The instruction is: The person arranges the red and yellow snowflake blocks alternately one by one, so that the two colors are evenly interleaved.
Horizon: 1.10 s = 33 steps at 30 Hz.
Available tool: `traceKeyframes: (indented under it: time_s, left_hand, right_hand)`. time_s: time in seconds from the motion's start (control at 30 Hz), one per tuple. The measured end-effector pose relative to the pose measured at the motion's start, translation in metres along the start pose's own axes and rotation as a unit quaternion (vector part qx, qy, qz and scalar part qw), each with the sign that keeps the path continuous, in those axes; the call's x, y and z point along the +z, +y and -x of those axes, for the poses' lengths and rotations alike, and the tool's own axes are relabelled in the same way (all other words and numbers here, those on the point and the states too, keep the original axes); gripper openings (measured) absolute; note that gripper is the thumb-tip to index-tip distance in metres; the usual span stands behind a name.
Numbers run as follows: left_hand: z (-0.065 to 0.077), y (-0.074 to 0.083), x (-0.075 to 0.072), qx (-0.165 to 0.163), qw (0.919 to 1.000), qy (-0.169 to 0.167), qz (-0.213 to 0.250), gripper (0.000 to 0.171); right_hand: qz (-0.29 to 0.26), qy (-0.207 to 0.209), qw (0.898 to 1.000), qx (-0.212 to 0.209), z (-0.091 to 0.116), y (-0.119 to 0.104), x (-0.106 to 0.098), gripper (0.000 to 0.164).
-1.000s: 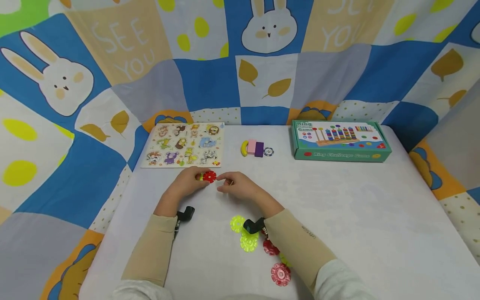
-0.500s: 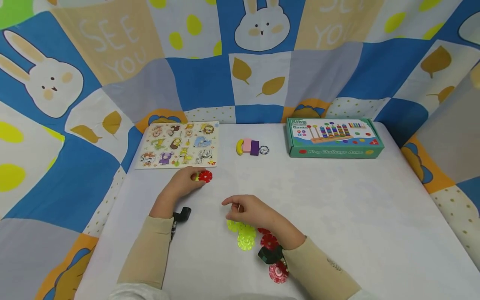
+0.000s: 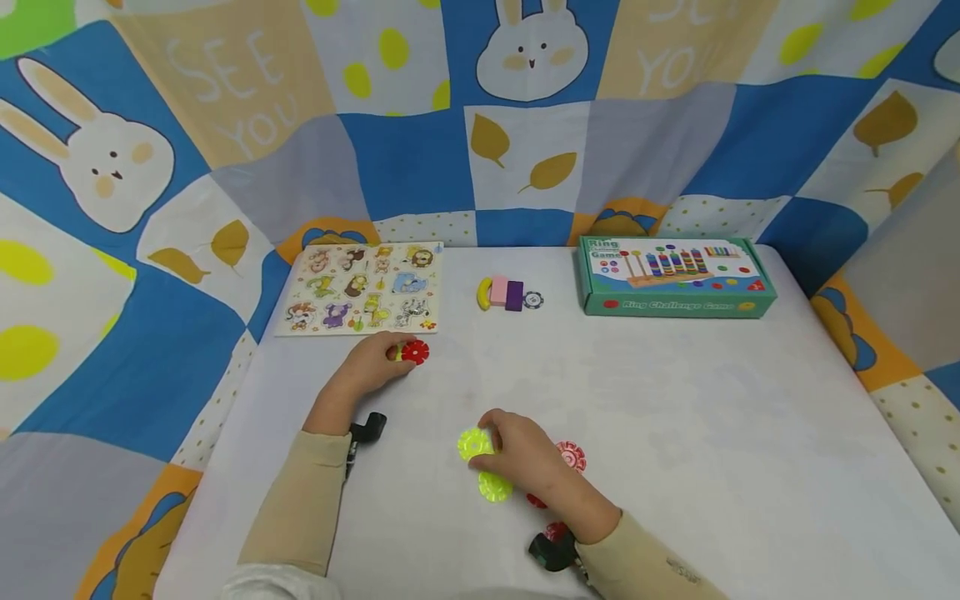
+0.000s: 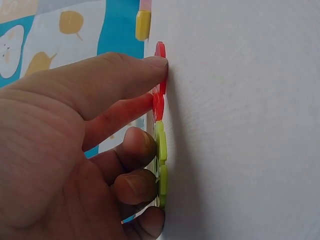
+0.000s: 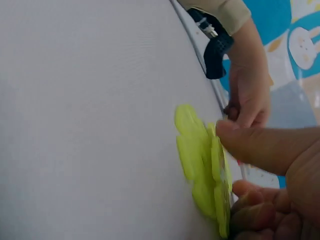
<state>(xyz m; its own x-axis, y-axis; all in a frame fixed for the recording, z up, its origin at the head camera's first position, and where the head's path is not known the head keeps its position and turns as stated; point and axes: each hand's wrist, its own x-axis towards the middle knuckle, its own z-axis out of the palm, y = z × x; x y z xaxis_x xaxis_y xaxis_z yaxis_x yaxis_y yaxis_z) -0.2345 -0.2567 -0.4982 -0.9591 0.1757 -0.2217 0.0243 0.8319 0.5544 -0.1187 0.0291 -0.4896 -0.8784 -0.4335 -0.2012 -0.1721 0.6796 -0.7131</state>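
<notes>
My left hand [image 3: 369,364] grips a red flower-shaped plastic disc [image 3: 415,352] just in front of the picture board. Yellow-green discs [image 4: 161,160] line up against the red one, with the fingers of that hand behind them. Lower in the head view, my right hand [image 3: 527,457] pinches a yellow-green flower-shaped disc [image 3: 473,443] between thumb and fingers. Another yellow-green disc [image 3: 495,487] lies just under those fingers, overlapping in the right wrist view. Red discs [image 3: 572,454] lie beside and beneath the right hand and wrist, partly hidden.
An animal puzzle board [image 3: 360,287] lies at the back left. At back centre sit a yellow curved piece [image 3: 483,293], a pink block [image 3: 498,290], a purple block [image 3: 513,296] and a patterned round piece [image 3: 533,300]. A green game box [image 3: 675,279] stands back right.
My right hand has drawn back from beside the left hand down to the loose discs and taken hold of a yellow-green one. The left hand keeps its grip in about the same place.
</notes>
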Motion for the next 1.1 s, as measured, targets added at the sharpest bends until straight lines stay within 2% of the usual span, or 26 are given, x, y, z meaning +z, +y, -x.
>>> traceKeyframes:
  time_s: [0.17,0.27,0.37,0.47,0.57,0.67,0.83,0.93,1.0,1.1]
  left_hand:
    - [0.0,0.0,0.0,-0.002,1.0,-0.001,0.001,0.053]
    - [-0.001,-0.001,0.002,0.003,1.0,0.0,0.003,0.053]
    - [-0.002,-0.002,0.003,0.007,1.0,0.002,0.002,0.053]
    - [-0.001,-0.003,0.003,0.005,1.0,0.005,0.003,0.052]
    - [-0.001,-0.003,0.002,0.001,1.0,0.007,0.005,0.052]
    - [-0.001,-0.003,0.001,-0.004,0.9999,0.007,0.006,0.052]
    - [-0.001,-0.003,0.001,-0.006,0.9999,0.006,0.011,0.053]
    - [-0.001,-0.003,0.001,-0.005,0.9999,0.007,0.013,0.053]
    - [-0.001,-0.003,0.001,-0.005,0.9999,0.008,0.012,0.053]
    - [-0.001,-0.002,0.001,-0.003,0.9999,0.007,0.009,0.052]
  right_hand:
    - [0.026,-0.001,0.999,0.019,-0.004,-0.006,0.002,0.045]
    - [0.024,-0.007,1.0,0.007,-0.004,-0.007,0.0,0.03]
    - [0.003,-0.014,1.0,-0.009,-0.002,-0.006,-0.004,0.016]
    - [-0.046,-0.023,0.999,-0.018,0.001,-0.007,-0.01,0.012]
    - [-0.119,-0.037,0.992,-0.018,0.004,-0.011,-0.018,0.019]
    - [-0.194,-0.062,0.979,-0.015,0.008,-0.018,-0.028,0.035]
    - [-0.262,-0.103,0.96,-0.01,0.015,-0.03,-0.045,0.039]
    - [-0.297,-0.11,0.949,-0.009,0.013,-0.032,-0.055,0.042]
    - [-0.308,-0.103,0.946,-0.002,0.009,-0.033,-0.061,0.046]
    - [-0.292,-0.078,0.953,0.008,0.001,-0.034,-0.071,0.054]
